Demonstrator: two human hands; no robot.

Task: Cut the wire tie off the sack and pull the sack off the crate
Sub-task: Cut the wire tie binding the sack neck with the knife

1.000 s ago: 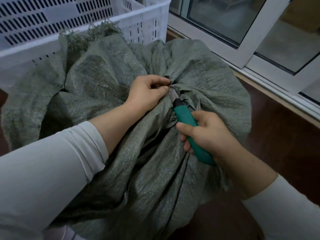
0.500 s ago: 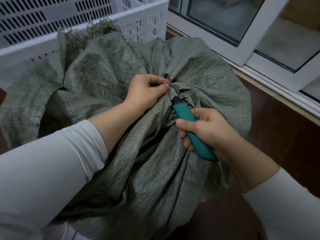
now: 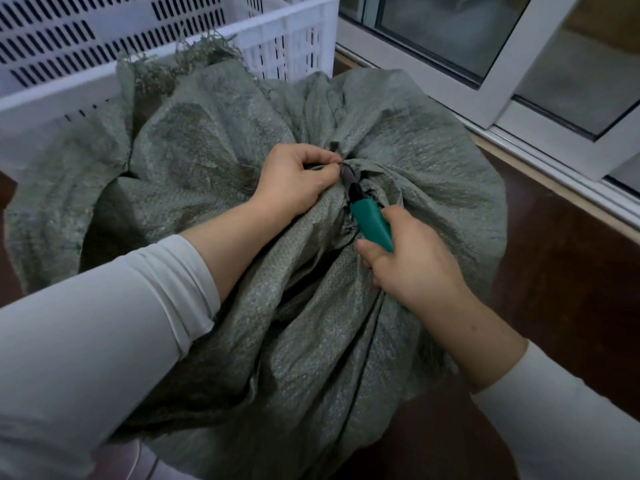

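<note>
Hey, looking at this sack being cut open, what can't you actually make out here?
All in the head view:
- Wire tie: hidden in the sack's gathered folds and under the left hand.
- Crate being unwrapped: wholly covered by the sack.
- Cutter handle end: hidden inside the right hand.
- White crate behind: cut off by the top edge.

Right hand [image 3: 412,261] now higher on green cutter handle [image 3: 372,223], covering more of it; less green visible than before. Cutter nose [image 3: 349,178] pushed deeper into gathered sack neck [image 3: 360,168], centre frame. Left hand [image 3: 294,181] thumb and forefinger pinched tighter beside nose.
</note>
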